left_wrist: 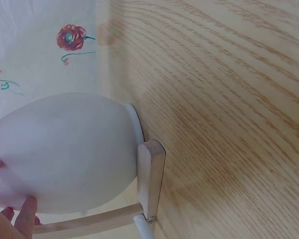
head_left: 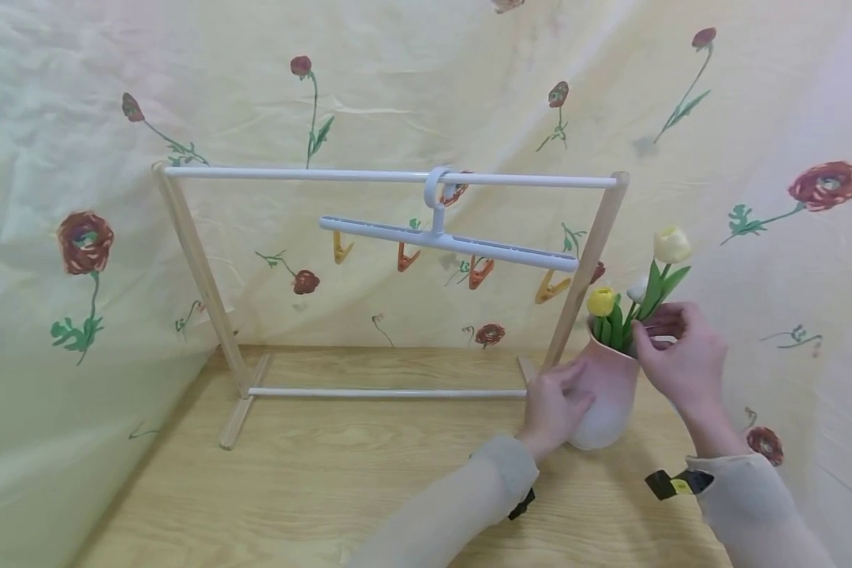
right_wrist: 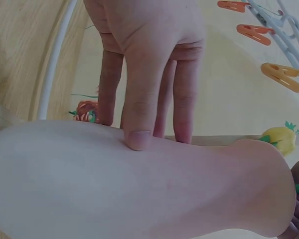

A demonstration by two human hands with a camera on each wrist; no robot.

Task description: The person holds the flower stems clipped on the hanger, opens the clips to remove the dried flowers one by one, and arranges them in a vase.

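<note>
A pink-and-white vase [head_left: 608, 402] stands upright at the right end of the wooden rack. My left hand [head_left: 552, 410] rests against its left side; in the right wrist view the thumb and fairly straight fingers [right_wrist: 141, 107] touch the vase wall. At the vase's mouth, my right hand [head_left: 692, 355] pinches the green stem of a cream tulip [head_left: 672, 245] between thumb and fingers. A yellow tulip [head_left: 600, 301] and a smaller white tulip [head_left: 637, 289] rise from the vase beside it. The stems' lower ends are hidden inside.
The rack's white top bar [head_left: 291, 173] carries a pale blue hanger [head_left: 436, 237] with orange and yellow clips [head_left: 480, 273]. Its right post [head_left: 588, 276] stands close beside the vase. A flower-patterned cloth [head_left: 369, 102] surrounds the wooden table [head_left: 312, 489].
</note>
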